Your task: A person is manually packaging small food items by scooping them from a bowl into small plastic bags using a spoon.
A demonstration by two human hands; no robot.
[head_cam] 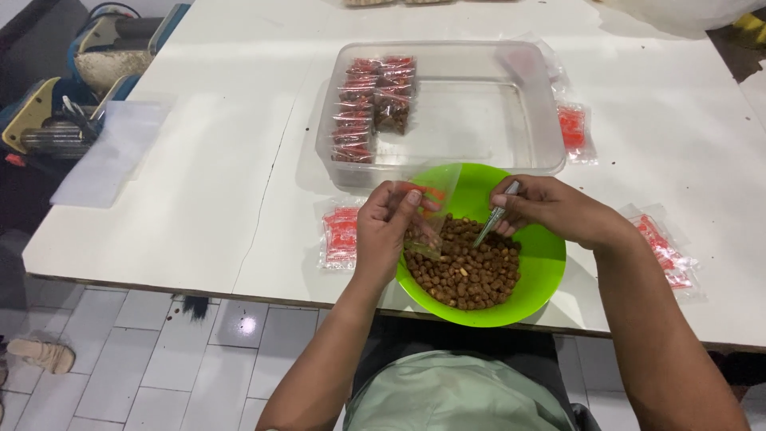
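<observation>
My left hand (384, 231) holds a small clear plastic bag (427, 209) with red print, open over a green bowl (544, 263) of brown coated nuts (467, 267). The bag has some nuts in its bottom. My right hand (550, 209) grips a metal spoon (493, 217) whose tip dips toward the nuts, just right of the bag. Behind the bowl stands a clear plastic tub (471, 120) with several filled nut packets (373, 104) lined up in its left part.
Stacks of empty red-printed bags lie left of the bowl (341, 236), at the right (666, 254) and beside the tub (573, 128). A tape dispenser (48, 120) and clear sheet (112, 152) sit at the table's left edge. Tiled floor shows below.
</observation>
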